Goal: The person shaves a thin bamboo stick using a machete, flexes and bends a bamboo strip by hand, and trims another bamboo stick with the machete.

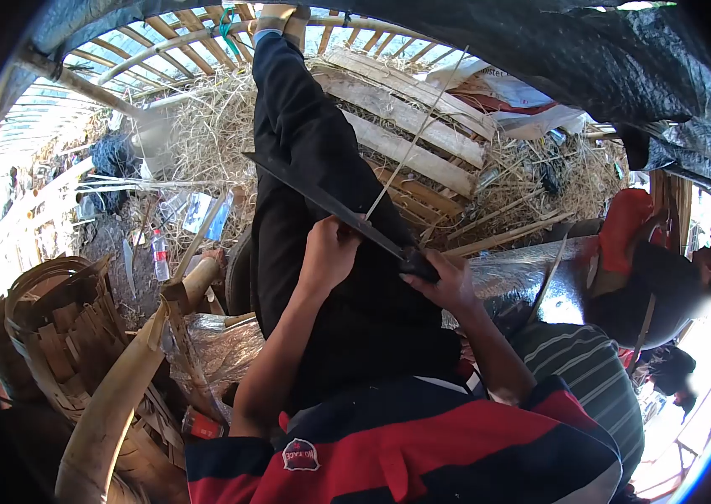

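Note:
My right hand point(444, 281) is closed round the dark handle of a long knife point(322, 199). The blade runs up and to the left, across my dark trousers. At the middle of the view my left hand point(330, 250) is closed, with its fingers pinched at a thin bamboo strip point(417, 139) beside the blade. The strip rises up and to the right from my fingers, past a wooden pallet. My fingertips partly hide where strip and blade meet.
Woven bamboo baskets point(61, 336) and a thick bamboo pole point(112, 412) stand at the left. A plastic bottle point(160, 254) lies near them. Ahead is a slatted pallet point(410, 126) on straw. Another person point(654, 286) is at the right, beside a striped sack point(578, 370).

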Demonstrator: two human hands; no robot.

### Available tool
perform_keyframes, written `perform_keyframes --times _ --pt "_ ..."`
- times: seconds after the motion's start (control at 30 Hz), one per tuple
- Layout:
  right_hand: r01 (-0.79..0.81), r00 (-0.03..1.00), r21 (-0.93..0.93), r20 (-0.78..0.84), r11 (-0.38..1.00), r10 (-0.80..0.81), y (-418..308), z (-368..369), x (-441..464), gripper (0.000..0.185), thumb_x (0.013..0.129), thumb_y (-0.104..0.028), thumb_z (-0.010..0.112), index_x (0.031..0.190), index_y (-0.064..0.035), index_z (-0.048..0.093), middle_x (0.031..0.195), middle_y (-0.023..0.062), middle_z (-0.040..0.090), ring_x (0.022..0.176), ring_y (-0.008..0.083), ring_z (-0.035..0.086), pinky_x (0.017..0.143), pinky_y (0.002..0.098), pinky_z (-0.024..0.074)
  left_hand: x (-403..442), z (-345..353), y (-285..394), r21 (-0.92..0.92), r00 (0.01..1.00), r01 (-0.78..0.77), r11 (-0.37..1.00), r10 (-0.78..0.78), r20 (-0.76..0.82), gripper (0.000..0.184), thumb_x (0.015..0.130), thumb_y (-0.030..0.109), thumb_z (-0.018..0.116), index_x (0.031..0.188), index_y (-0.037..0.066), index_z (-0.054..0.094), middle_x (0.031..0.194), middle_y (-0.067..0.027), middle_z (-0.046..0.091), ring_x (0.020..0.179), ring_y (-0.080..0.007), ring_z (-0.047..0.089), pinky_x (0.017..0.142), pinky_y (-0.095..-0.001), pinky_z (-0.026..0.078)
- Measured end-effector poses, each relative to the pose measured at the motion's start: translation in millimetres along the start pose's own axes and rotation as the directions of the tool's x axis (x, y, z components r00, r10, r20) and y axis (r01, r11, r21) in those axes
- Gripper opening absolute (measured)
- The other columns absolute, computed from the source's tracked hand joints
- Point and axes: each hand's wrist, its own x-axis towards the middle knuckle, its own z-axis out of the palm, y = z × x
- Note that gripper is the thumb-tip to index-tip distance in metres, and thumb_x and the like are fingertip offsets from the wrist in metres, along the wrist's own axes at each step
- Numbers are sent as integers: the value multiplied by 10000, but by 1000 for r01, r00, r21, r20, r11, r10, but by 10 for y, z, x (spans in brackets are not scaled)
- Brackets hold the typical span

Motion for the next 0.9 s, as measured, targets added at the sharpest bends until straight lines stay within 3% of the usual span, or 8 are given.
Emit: perform_keyframes --times 0.07,0.2,0.27,0.5,0.6,0.67,0.77,0.9 --pt "7 998 -30 55 1000 -5 91 45 -5 441 738 -339 833 968 -23 629 734 127 663 635 300 683 546 373 530 13 -13 -9 -37 995 90 995 -88 45 180 851 17 636 1014 -32 697 822 -151 702 757 -163 670 691 -299 493" --pt "28 1000 -47 -3 998 -29 121 82 21 441 732 -337 838 964 -26 629 716 122 657 621 294 677 537 366 526 -8 -71 136 -37 990 108 993 -104 97 172 860 25 634 1005 -47 692 800 -108 697 731 -137 639 672 -301 485" --pt "13 1000 15 -16 1000 -12 132 109 32 422 729 -328 839 945 -31 630 701 124 646 608 299 669 528 368 519 -2 -98 163 -74 974 196 978 -186 127 167 863 25 634 993 -65 688 778 -65 678 698 -113 597 641 -292 465" --pt "69 997 -16 24 997 -69 97 68 87 387 745 -327 828 904 -37 628 710 117 649 627 293 676 539 363 525 -47 -179 207 -34 972 203 979 -197 129 157 876 44 633 974 -62 694 769 -43 650 675 -82 549 593 -272 423" --pt "61 996 -87 73 994 -55 91 87 61 387 743 -332 829 889 -36 626 720 116 650 629 288 675 542 354 526 -99 -247 147 -57 967 209 976 -197 161 152 892 98 638 969 -22 690 721 4 577 619 -46 487 538 -216 376" --pt "59 998 -47 -37 997 -60 114 140 58 396 738 -343 829 886 -36 627 711 113 640 611 287 665 530 352 516 -150 -317 116 -127 944 303 944 -279 177 164 907 106 654 1008 -17 694 742 5 592 633 -33 483 534 -200 366" --pt "34 999 -9 -19 999 -35 164 174 38 398 742 -344 825 891 -32 628 709 111 639 599 287 660 528 354 515 -282 -464 31 -115 927 349 930 -323 192 184 914 112 667 1047 -12 693 748 4 602 616 -25 475 522 -189 353" --pt "67 998 -14 17 998 -67 138 137 63 405 737 -344 828 896 -28 631 693 107 634 590 283 658 525 355 516 -326 -537 67 -59 931 334 941 -319 175 183 900 103 679 1015 -38 699 761 -26 646 670 -84 564 607 -237 446"
